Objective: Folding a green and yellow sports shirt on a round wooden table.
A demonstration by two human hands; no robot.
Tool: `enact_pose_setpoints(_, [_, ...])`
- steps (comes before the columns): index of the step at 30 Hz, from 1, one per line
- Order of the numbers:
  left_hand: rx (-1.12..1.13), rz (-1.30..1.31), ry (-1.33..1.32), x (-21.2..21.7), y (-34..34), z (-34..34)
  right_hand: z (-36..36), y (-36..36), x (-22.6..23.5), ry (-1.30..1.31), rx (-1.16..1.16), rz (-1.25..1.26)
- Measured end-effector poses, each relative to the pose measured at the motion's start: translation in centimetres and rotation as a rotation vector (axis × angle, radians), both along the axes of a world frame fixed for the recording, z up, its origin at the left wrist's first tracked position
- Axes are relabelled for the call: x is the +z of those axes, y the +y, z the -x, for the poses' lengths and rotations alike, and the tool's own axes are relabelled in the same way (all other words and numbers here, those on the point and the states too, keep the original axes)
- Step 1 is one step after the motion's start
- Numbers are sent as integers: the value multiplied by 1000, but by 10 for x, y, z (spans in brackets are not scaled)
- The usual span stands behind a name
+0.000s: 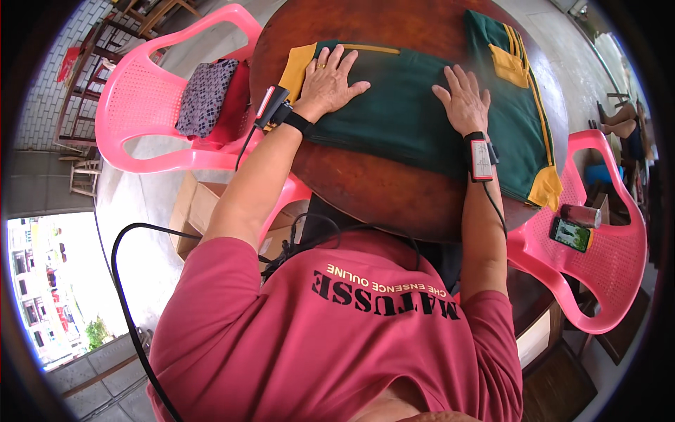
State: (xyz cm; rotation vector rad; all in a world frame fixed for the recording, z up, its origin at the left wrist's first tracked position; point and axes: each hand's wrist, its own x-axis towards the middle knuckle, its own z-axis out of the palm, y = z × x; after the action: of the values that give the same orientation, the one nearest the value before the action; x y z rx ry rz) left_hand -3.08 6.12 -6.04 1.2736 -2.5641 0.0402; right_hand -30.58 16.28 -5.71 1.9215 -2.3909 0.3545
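Note:
A dark green garment with yellow trim (401, 105) lies spread across the round brown wooden table (337, 165). Yellow panels show at its left end and lower right corner, and yellow stripes run along its right part, which angles toward the far edge. My left hand (329, 84) rests palm down on the left end, fingers spread, a ring on one finger. Flat on the green cloth farther right is my right hand (464, 102), its fingers also apart. Neither hand grips the cloth. Whether the garment is a top or trousers I cannot tell.
A pink plastic chair (144, 91) at the left holds folded patterned cloth (207, 95) and red cloth. Another pink chair (612, 257) at the right bears a phone (570, 234) and a cylindrical container (582, 215). An open cardboard box (184, 211) stands below left. Black cables hang from wrist devices.

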Motion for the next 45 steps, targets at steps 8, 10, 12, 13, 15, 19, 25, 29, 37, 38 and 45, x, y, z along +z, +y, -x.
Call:
enact_pose_setpoints(8, [57, -255, -168, 28, -7, 12, -1, 0, 1, 25, -28, -2])
enact_pose_setpoints(10, [51, -231, -199, 30, -6, 11, -2, -1, -1, 23, -28, 8])
enact_pose_setpoints(12, [31, -140, -234, 30, 1, 11, -4, -2, -3, 22, -20, 16])
enact_pose_setpoints(13, [27, -139, -237, 27, 4, 11, -3, -2, -3, 20, -23, 16])
enact_pose_setpoints(15, [-18, 83, -215, 20, 13, 13, -3, -2, -2, 35, -22, 24])
enact_pose_setpoints(19, [77, 271, -141, 14, 31, 14, -2, 0, -1, 25, -27, 24])
enact_pose_setpoints(25, [-11, 155, 32, 12, 36, 11, -2, -1, -3, 32, -11, 41])
enact_pose_setpoints(29, [79, 221, -79, -3, 32, 2, -4, -1, -3, 32, 10, 46])
enact_pose_setpoints(37, [16, 48, -71, 0, 8, 3, -3, 0, 0, 28, -24, 22])
enact_pose_setpoints(38, [19, 77, -78, -3, 8, 1, -4, -1, 1, 20, -30, 24])
enact_pose_setpoints(45, [130, 47, -124, 7, 19, -19, -3, -3, -6, 23, -41, -4])
